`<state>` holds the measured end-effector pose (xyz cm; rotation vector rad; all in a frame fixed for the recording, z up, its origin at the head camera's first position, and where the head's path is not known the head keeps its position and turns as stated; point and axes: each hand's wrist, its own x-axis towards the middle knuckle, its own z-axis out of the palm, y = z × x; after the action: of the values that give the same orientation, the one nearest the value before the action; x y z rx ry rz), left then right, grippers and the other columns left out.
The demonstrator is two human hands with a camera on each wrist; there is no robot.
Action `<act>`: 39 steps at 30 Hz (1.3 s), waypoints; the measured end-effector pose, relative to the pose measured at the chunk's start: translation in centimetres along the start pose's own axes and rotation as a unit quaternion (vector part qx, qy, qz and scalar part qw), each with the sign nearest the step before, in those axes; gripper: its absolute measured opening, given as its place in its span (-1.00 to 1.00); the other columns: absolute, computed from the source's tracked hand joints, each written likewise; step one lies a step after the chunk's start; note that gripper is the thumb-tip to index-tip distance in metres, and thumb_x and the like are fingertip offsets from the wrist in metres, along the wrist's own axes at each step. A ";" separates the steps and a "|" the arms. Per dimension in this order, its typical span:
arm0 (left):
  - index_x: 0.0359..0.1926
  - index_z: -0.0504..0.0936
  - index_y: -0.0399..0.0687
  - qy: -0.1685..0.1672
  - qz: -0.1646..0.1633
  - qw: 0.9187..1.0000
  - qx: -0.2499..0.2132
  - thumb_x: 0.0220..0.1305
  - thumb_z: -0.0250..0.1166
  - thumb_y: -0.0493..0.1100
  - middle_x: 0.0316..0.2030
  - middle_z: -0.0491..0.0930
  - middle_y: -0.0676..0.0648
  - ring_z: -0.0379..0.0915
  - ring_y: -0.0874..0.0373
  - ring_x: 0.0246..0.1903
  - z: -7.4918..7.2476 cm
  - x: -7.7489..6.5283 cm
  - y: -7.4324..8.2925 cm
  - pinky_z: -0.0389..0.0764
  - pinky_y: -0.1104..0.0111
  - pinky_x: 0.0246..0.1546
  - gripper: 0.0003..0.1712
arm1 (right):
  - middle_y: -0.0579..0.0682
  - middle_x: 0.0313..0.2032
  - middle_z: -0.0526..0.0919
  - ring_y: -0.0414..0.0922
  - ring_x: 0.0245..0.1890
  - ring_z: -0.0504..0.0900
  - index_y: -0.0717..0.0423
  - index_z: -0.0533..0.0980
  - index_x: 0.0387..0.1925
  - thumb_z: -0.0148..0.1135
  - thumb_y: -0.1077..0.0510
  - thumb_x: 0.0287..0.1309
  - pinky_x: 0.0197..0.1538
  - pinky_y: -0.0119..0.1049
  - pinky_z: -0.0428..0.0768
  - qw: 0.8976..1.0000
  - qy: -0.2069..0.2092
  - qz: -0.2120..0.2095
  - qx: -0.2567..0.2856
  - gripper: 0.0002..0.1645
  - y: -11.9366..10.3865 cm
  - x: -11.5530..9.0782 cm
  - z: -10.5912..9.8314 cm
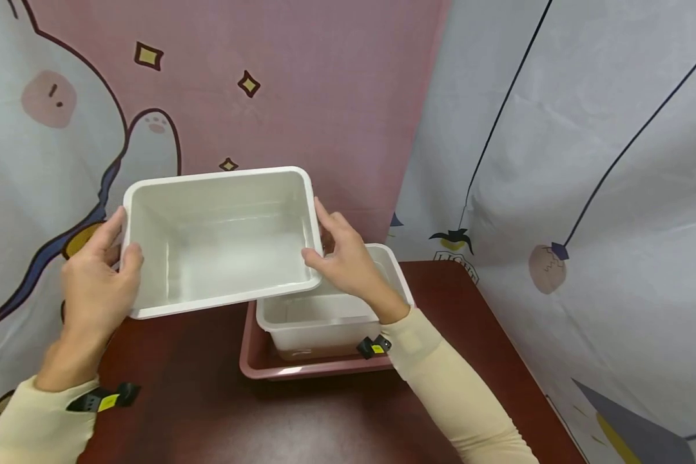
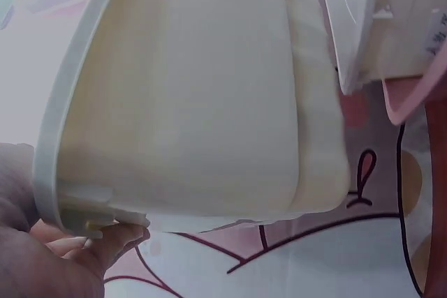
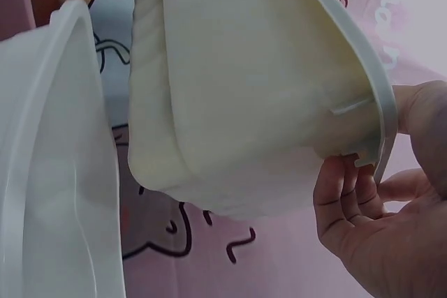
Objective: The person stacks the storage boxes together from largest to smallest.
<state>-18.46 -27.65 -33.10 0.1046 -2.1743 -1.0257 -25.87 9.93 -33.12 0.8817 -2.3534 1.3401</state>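
Both hands hold a white rectangular plastic tub (image 1: 226, 245) in the air, its open top tilted toward the head camera and nothing inside it. My left hand (image 1: 95, 277) grips the left rim, thumb over the edge and fingers behind. On the opposite short side my right hand (image 1: 348, 261) pinches the rim the same way. The tub's outer wall (image 2: 188, 88) fills much of the left wrist view. In the right wrist view, curled fingers (image 3: 335, 200) of the right hand hook under the rim. A second white tub (image 1: 325, 335) sits lower, behind the right forearm.
That second tub stands inside a reddish-pink tub (image 1: 255, 361) on a dark red-brown table (image 1: 209, 399). Printed cloth hangs close behind, with a pink panel (image 1: 348, 84) and a pale panel (image 1: 603, 161) at the right edge of the table.
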 end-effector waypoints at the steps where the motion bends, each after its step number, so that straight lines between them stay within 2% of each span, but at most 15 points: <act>1: 0.76 0.49 0.17 -0.005 0.007 1.000 -0.007 0.64 0.31 -0.26 0.51 0.67 -0.32 0.84 -0.11 0.27 0.3 -0.1 0.2 0.40 0.89 -0.20 -0.24 | 0.21 0.03 0.62 0.02 -0.10 0.65 0.18 0.16 0.85 0.46 0.26 0.37 0.02 0.04 0.84 1.000 0.005 0.002 -0.005 0.14 0.2 -0.2 -0.3; 2: 0.76 0.48 0.13 -0.010 0.016 1.000 -0.011 0.63 0.33 -0.29 0.52 0.66 -0.33 0.80 -0.35 0.28 0.6 -0.2 0.5 0.40 0.88 -0.19 -0.23 | 0.22 0.05 0.62 0.03 -0.10 0.66 0.20 0.17 0.85 0.44 0.27 0.35 0.01 0.01 0.83 1.000 0.009 0.004 -0.010 0.13 0.4 -0.3 -0.7; 4: 0.76 0.47 0.06 -0.020 0.030 0.999 -0.024 0.59 0.36 -0.35 0.52 0.66 -0.37 0.74 -0.57 0.25 1.2 -0.4 0.9 0.40 0.88 -0.20 -0.19 | 0.24 0.07 0.62 0.04 -0.10 0.68 0.20 0.17 0.84 0.39 0.31 0.31 0.00 -0.05 0.82 1.000 0.014 0.009 -0.016 0.13 0.6 -0.7 -1.4; 11: 0.77 0.46 -0.01 -0.049 0.061 0.996 -0.047 0.51 0.44 -0.43 0.53 0.65 -0.40 0.78 -0.59 0.22 3.0 -1.0 2.1 0.45 0.88 -0.21 -0.11 | 0.23 0.17 0.58 0.00 -0.12 0.70 0.19 0.21 0.83 0.37 0.35 0.29 0.01 -0.32 0.73 0.999 0.031 0.032 -0.028 0.11 1.5 -1.7 -3.8; 16: 0.76 0.46 -0.10 -0.068 0.093 0.991 -0.061 0.44 0.45 -0.47 0.47 0.67 -0.49 0.79 -0.63 0.18 4.2 -1.2 2.8 0.48 0.85 -0.17 -0.08 | 0.30 0.39 0.54 0.12 -0.03 0.76 0.22 0.24 0.81 0.36 0.41 0.28 -0.04 -0.46 0.73 0.998 0.046 0.045 -0.020 0.09 2.3 -2.3 -5.1; 18: 0.76 0.45 -0.13 -0.075 0.100 0.990 -0.062 0.41 0.45 -0.49 0.47 0.66 -0.49 0.78 -0.62 0.21 4.6 -1.3 3.1 0.68 0.63 -0.13 -0.06 | 0.29 0.46 0.52 0.18 0.06 0.79 0.22 0.24 0.81 0.36 0.43 0.29 0.04 -0.39 0.79 0.998 0.047 0.049 -0.015 0.09 2.5 -2.5 -5.5; 20: 0.76 0.44 -0.14 -0.081 0.102 0.990 -0.060 0.40 0.45 -0.50 0.50 0.64 -0.47 0.76 -0.60 0.25 4.9 -1.4 3.4 0.77 0.31 -0.07 -0.05 | 0.30 0.50 0.53 0.23 0.16 0.80 0.22 0.23 0.81 0.34 0.44 0.28 0.17 -0.23 0.85 0.998 0.049 0.049 -0.006 0.09 2.7 -2.7 -5.9; 23: 0.77 0.42 -0.13 -0.093 0.102 0.988 -0.064 0.40 0.45 -0.50 0.54 0.61 -0.45 0.75 -0.58 0.28 5.5 -1.5 3.9 0.72 -0.12 0.01 -0.04 | 0.29 0.57 0.55 0.25 0.30 0.79 0.22 0.23 0.81 0.31 0.47 0.29 0.33 0.07 0.83 0.998 0.054 0.043 0.000 0.08 3.1 -3.3 -6.7; 24: 0.78 0.42 -0.13 -0.098 0.102 0.988 -0.067 0.41 0.44 -0.49 0.55 0.60 -0.44 0.75 -0.58 0.29 5.7 -1.5 4.0 0.73 -0.16 0.02 -0.04 | 0.28 0.61 0.55 0.25 0.32 0.78 0.22 0.24 0.81 0.30 0.47 0.29 0.35 0.14 0.82 0.998 0.056 0.041 0.002 0.08 3.3 -3.5 -6.9; 29: 0.78 0.40 -0.14 -0.118 0.105 0.984 -0.080 0.42 0.41 -0.49 0.55 0.60 -0.44 0.77 -0.56 0.27 6.8 -1.7 4.6 0.80 -0.22 -0.02 -0.05 | 0.17 0.74 0.46 0.26 0.35 0.81 0.15 0.22 0.83 0.28 0.46 0.35 0.22 0.23 0.85 0.998 0.054 0.042 -0.001 0.06 3.7 -4.5 -8.2; 35: 0.78 0.40 -0.16 -0.130 0.108 0.982 -0.079 0.43 0.38 -0.47 0.45 0.69 -0.47 0.88 -0.51 0.11 7.9 -2.0 4.7 0.85 -0.21 -0.08 -0.06 | 0.19 0.77 0.36 0.25 0.53 0.69 0.17 0.16 0.85 0.24 0.49 0.39 0.33 0.27 0.79 0.998 0.041 0.048 0.003 0.07 4.4 -5.1 -8.8; 39: 0.78 0.40 -0.19 -0.136 0.109 0.981 -0.079 0.43 0.36 -0.47 0.43 0.71 -0.48 0.90 -0.48 0.09 8.6 -2.1 4.6 0.87 -0.19 -0.08 -0.07 | 0.22 0.77 0.36 0.30 0.52 0.69 0.15 0.12 0.86 0.24 0.48 0.43 0.29 0.33 0.80 0.998 0.030 0.057 -0.001 0.07 4.7 -5.6 -9.3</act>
<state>-21.38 -18.29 -34.70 -0.3615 -2.2720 -1.1332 -24.98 21.63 -34.33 0.7052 -2.3900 1.3871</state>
